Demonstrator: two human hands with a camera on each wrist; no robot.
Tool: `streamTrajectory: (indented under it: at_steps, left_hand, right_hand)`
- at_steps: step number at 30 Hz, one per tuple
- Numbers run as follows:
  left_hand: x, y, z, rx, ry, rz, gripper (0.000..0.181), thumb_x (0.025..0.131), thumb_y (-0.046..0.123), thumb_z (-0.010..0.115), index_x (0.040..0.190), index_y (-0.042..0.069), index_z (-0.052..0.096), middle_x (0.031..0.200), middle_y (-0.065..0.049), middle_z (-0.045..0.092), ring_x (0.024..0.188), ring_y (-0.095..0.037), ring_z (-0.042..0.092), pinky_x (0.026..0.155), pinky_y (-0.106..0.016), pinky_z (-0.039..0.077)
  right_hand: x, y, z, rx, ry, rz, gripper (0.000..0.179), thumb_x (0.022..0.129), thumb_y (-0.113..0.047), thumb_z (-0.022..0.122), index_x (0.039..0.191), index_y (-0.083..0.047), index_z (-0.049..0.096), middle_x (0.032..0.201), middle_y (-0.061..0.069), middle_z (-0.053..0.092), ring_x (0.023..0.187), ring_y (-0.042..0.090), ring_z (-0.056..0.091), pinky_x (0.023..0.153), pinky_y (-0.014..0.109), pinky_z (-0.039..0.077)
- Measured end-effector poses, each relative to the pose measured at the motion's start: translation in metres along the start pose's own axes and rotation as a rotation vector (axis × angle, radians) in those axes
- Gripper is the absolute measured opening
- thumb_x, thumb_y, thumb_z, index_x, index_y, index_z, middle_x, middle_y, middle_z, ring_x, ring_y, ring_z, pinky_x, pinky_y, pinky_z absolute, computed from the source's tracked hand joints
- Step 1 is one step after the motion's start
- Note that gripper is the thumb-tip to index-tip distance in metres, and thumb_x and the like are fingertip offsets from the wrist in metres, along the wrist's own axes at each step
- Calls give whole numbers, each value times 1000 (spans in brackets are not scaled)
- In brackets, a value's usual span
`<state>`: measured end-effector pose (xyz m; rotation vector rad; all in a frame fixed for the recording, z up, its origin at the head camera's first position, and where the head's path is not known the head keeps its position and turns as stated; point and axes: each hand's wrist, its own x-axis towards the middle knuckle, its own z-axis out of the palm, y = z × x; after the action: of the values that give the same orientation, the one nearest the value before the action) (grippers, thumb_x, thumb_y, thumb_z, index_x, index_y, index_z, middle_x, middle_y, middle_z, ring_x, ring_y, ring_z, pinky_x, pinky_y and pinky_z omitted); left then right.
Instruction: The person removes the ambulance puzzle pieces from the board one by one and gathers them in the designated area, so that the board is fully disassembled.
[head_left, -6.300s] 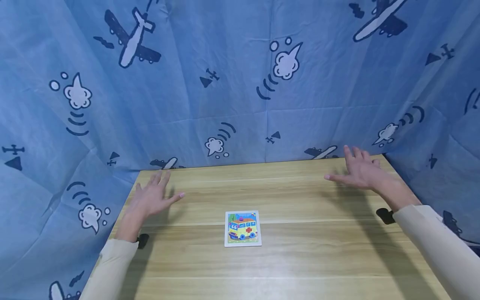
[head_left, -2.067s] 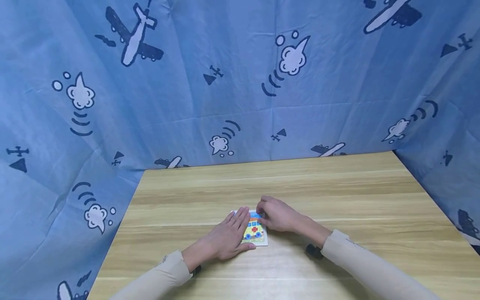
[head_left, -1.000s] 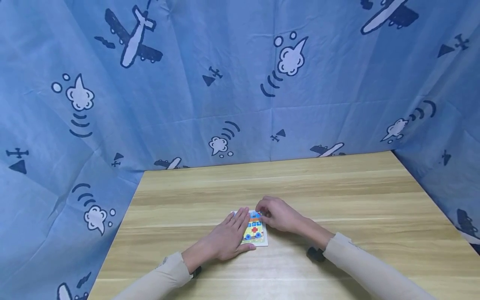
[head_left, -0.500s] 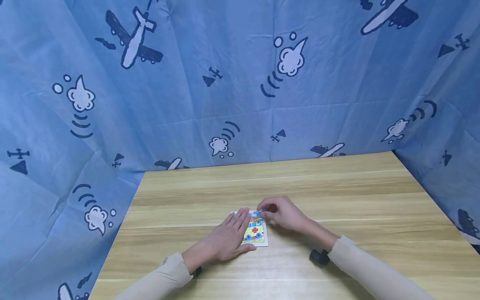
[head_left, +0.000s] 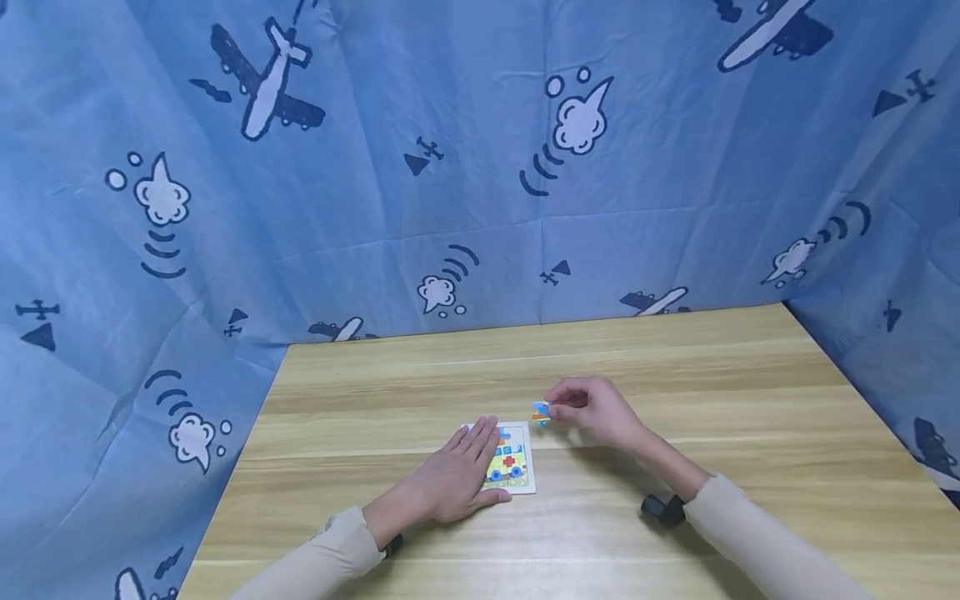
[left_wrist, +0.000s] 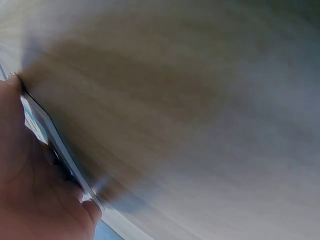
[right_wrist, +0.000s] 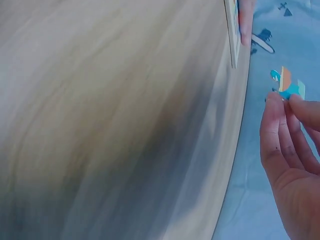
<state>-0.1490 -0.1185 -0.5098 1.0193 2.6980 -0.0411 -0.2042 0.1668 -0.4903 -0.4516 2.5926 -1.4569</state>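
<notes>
A small square jigsaw puzzle [head_left: 517, 461] in a white frame lies on the wooden table, its picture a yellow ambulance with a red cross. My left hand [head_left: 457, 473] lies flat across the puzzle's left half, fingers straight, hiding that part. My right hand [head_left: 600, 411] pinches a jigsaw piece [head_left: 541, 412] between thumb and fingertips, just beyond the frame's top right corner. Blue and orange show on the piece, here also in the right wrist view [right_wrist: 288, 86]. A pale gap shows at the puzzle's upper right. In the left wrist view the frame's edge [left_wrist: 57, 137] runs along the left hand.
The wooden table [head_left: 360, 392] stretches to both sides of the hands. A blue curtain [head_left: 480, 167] printed with planes and clouds hangs behind the table and along its sides. A black wrist camera [head_left: 663, 510] sits under the right wrist.
Both hands have come in from the table's sides to the puzzle. The right hand has lifted a piece out of the upper right corner and moved right and away. The left hand has stayed put lately.
</notes>
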Motion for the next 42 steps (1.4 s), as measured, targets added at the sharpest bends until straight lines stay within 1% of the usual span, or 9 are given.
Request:
streamTrajectory:
  at_steps: [5, 9, 12, 16, 20, 26, 30, 36, 42]
  left_hand:
    - [0, 0, 1, 7, 5, 11, 93, 106, 70, 28, 169, 3, 12, 179, -15, 8, 167, -28, 10, 136, -45, 20]
    - [0, 0, 1, 1, 10, 12, 93, 106, 70, 30, 169, 3, 12, 178, -16, 8, 167, -28, 10, 136, -46, 20]
    - [0, 0, 2, -3, 12, 13, 93, 106, 70, 29, 169, 3, 13, 178, -16, 7, 167, -28, 10, 136, -46, 20]
    - [-1, -1, 2, -4, 10, 13, 93, 106, 70, 28, 169, 3, 13, 178, -16, 6, 167, -28, 10, 136, -46, 19]
    - [-1, -2, 3, -5, 11, 10, 93, 106, 70, 28, 169, 3, 12, 178, -16, 7, 167, -29, 10, 136, -46, 19]
    - [-2, -2, 4, -19, 4, 13, 93, 106, 71, 28, 169, 4, 11, 179, -15, 5, 167, -28, 9, 136, -46, 19]
    - [-2, -2, 5, -9, 9, 14, 93, 106, 71, 28, 169, 3, 12, 179, -15, 6, 167, -28, 10, 136, -46, 20]
    - [-2, -3, 2, 2, 12, 7, 92, 106, 70, 29, 169, 3, 13, 179, -15, 8, 167, -28, 11, 136, -46, 20]
    - [-2, -3, 1, -4, 13, 8, 93, 106, 71, 28, 169, 4, 13, 179, -15, 7, 167, -28, 10, 135, -46, 20]
  right_hand:
    - [-8, 8, -17, -12, 28, 24, 12, 92, -11, 81, 104, -11, 82, 103, 7, 80, 88, 15, 73, 76, 21, 59]
    - [-14, 14, -35, -38, 49, 54, 15, 92, -14, 81, 107, -10, 83, 106, 9, 81, 89, 14, 73, 75, 21, 58]
    - [-20, 18, -49, -50, 57, 59, 17, 93, -15, 81, 108, -8, 82, 108, 11, 81, 90, 12, 73, 74, 20, 58]
    - [-27, 27, -66, -55, 48, 71, 19, 95, -14, 78, 111, -5, 81, 104, 12, 81, 86, 12, 74, 73, 22, 60]
    - [-35, 39, -84, -57, 50, 93, 23, 96, -15, 77, 115, -1, 79, 98, 12, 82, 82, 15, 76, 73, 27, 62]
    - [-49, 59, -107, -82, 79, 165, 29, 97, -16, 77, 119, 3, 76, 100, 15, 81, 81, 12, 77, 72, 27, 63]
    - [-57, 70, -119, -89, 85, 192, 32, 97, -16, 76, 121, 5, 75, 103, 17, 80, 81, 10, 77, 71, 27, 63]
    - [-65, 83, -131, -75, 79, 202, 35, 99, -13, 73, 123, 12, 71, 102, 20, 80, 79, 9, 76, 69, 27, 64]
    - [-69, 95, -138, -94, 66, 261, 38, 99, -13, 73, 125, 14, 69, 104, 21, 79, 79, 8, 76, 70, 26, 65]
